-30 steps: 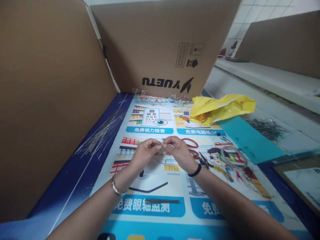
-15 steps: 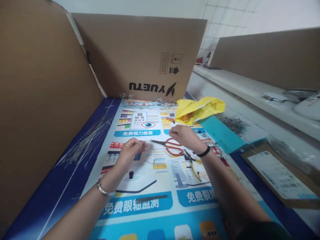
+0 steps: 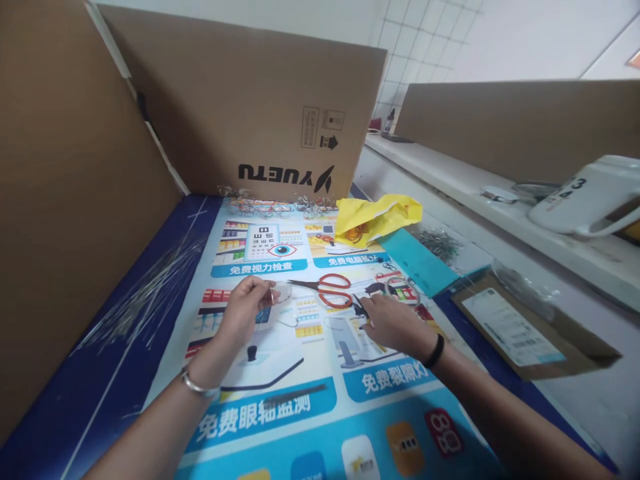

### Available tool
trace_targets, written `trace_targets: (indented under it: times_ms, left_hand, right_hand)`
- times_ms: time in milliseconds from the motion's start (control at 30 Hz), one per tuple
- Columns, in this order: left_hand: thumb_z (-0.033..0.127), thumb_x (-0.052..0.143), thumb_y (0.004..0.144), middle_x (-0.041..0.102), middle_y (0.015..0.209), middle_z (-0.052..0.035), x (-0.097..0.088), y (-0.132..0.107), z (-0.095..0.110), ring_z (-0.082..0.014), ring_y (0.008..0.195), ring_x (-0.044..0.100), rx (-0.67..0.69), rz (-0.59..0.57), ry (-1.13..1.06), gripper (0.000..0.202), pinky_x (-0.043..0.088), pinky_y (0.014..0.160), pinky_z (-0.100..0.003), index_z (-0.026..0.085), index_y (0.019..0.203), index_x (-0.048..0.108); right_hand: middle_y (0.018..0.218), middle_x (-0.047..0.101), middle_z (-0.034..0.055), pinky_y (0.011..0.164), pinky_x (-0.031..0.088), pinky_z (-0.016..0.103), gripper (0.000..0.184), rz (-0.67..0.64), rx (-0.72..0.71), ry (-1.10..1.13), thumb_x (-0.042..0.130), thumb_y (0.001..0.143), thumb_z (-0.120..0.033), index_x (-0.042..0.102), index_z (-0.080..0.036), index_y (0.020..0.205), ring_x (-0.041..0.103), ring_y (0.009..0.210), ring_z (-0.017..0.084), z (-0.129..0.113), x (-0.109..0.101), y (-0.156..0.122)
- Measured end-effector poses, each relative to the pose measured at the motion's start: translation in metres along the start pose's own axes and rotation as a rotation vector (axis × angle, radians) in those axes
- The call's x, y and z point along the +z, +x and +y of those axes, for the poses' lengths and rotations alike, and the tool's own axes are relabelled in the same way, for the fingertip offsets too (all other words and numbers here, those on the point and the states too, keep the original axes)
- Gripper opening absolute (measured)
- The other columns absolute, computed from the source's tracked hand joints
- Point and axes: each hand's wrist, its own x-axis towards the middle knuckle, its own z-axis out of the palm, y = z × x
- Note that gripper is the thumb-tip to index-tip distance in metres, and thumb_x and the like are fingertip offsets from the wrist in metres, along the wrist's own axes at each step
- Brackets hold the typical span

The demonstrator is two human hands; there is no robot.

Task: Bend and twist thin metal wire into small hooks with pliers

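Note:
My left hand (image 3: 245,310) is closed in a pinch on a thin wire (image 3: 283,293), bent into a loop beside the fingertips. A fine curved strand shows below it. My right hand (image 3: 395,323) lies over the pliers (image 3: 359,308), its thumb and fingers closed about them. Their dark jaws stick out to the left, and most of the yellow handles is hidden under the hand. Between the hands, red-handled scissors (image 3: 334,291) lie on the printed sheet (image 3: 270,417), dark blades pointing toward my left hand.
A yellow bag (image 3: 385,217) with orange pieces at its mouth lies at the back right. Straight wires (image 3: 145,293) are spread on the left, tangled wire (image 3: 310,207) at the back. A cardboard packet (image 3: 525,327) and a ledge with a white mug (image 3: 590,197) stand right; cardboard walls (image 3: 240,100) enclose the back and left.
My right hand has come down from beside the yellow bag onto the pliers. My left hand keeps the wire in about the same place. The camera view has shifted to the right.

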Motion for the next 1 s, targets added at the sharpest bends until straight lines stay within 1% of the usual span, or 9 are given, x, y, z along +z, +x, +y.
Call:
trace_targets:
  times_ms: [67,167,300,400,567,667,767,900,1000]
  left_hand:
    - [0.033,0.064,0.067,0.063,0.08,-0.0008,-0.001,0.001,0.0,-0.0083,0.058,0.057,0.008,-0.015,-0.005,0.022,0.047,0.062,-0.025,0.016,0.067,0.05]
    - [0.036,0.061,0.069,0.061,0.074,0.0008,-0.002,0.003,-0.001,-0.0065,0.052,0.052,0.014,-0.023,-0.006,0.023,0.043,0.056,-0.022,0.016,0.069,0.049]
    - [0.036,0.059,0.071,0.059,0.072,0.0018,-0.004,0.006,-0.002,-0.0068,0.052,0.051,0.025,-0.023,-0.02,0.022,0.042,0.054,-0.022,0.017,0.071,0.048]
    - [0.036,0.06,0.07,0.06,0.076,0.0004,-0.006,0.006,-0.002,-0.0079,0.054,0.053,0.024,-0.005,-0.035,0.023,0.043,0.054,-0.023,0.017,0.072,0.048]
    - [0.037,0.059,0.071,0.06,0.082,-0.0012,-0.005,0.005,-0.002,-0.0081,0.056,0.054,0.04,-0.007,-0.005,0.023,0.044,0.055,-0.024,0.016,0.073,0.049]
    - [0.038,0.059,0.071,0.06,0.082,-0.0012,-0.004,0.004,-0.001,-0.0081,0.055,0.054,0.041,-0.005,0.026,0.024,0.044,0.053,-0.023,0.016,0.072,0.048]
    - [0.039,0.058,0.072,0.061,0.081,-0.0016,-0.004,0.004,-0.002,-0.0088,0.055,0.055,0.046,-0.001,0.043,0.025,0.044,0.053,-0.023,0.017,0.072,0.047]
    - [0.039,0.057,0.073,0.062,0.082,-0.0021,-0.005,0.005,-0.003,-0.0097,0.056,0.057,0.054,0.003,0.034,0.024,0.045,0.053,-0.024,0.017,0.074,0.047]
    - [0.04,0.057,0.074,0.063,0.081,-0.0023,-0.005,0.004,-0.003,-0.0101,0.056,0.057,0.06,0.008,0.035,0.025,0.045,0.053,-0.023,0.017,0.074,0.047]
  right_hand:
    - [0.093,0.06,0.0144,0.075,0.036,0.032,0.026,0.038,0.046,-0.01,0.047,0.076,-0.019,0.056,-0.012,0.099,0.055,0.089,0.025,-0.005,0.008,-0.001]
    - [0.09,0.059,0.0151,0.074,0.034,0.032,0.022,0.069,0.131,-0.041,0.045,0.073,-0.011,0.057,-0.011,0.091,0.054,0.086,0.025,-0.01,0.018,0.005]
    - [0.088,0.059,0.0145,0.072,0.033,0.031,0.019,0.095,0.218,-0.037,0.045,0.072,-0.012,0.056,-0.012,0.087,0.054,0.085,0.025,-0.01,0.024,0.012]
    - [0.088,0.059,0.014,0.072,0.033,0.03,0.019,0.113,0.222,-0.021,0.045,0.071,-0.013,0.055,-0.011,0.087,0.054,0.085,0.024,-0.007,0.026,0.013]
    - [0.083,0.059,0.0124,0.068,0.031,0.028,0.02,0.149,0.249,0.037,0.044,0.069,-0.008,0.054,-0.01,0.086,0.054,0.08,0.022,-0.005,0.027,0.013]
    - [0.081,0.059,0.0106,0.064,0.03,0.026,0.02,0.155,0.243,0.127,0.046,0.066,-0.009,0.053,-0.011,0.085,0.054,0.077,0.02,0.001,0.028,0.013]
    - [0.08,0.058,0.008,0.061,0.029,0.025,0.02,0.125,0.199,0.24,0.048,0.064,-0.01,0.053,-0.013,0.083,0.052,0.075,0.018,0.011,0.029,0.014]
    - [0.089,0.057,0.0088,0.067,0.032,0.024,0.033,0.118,0.167,0.323,0.048,0.062,-0.008,0.055,-0.013,0.094,0.052,0.083,0.019,0.016,0.03,0.016]
    - [0.099,0.055,0.0125,0.076,0.033,0.027,0.037,0.182,0.141,0.253,0.05,0.064,-0.011,0.055,-0.011,0.101,0.049,0.094,0.022,0.01,0.025,0.012]
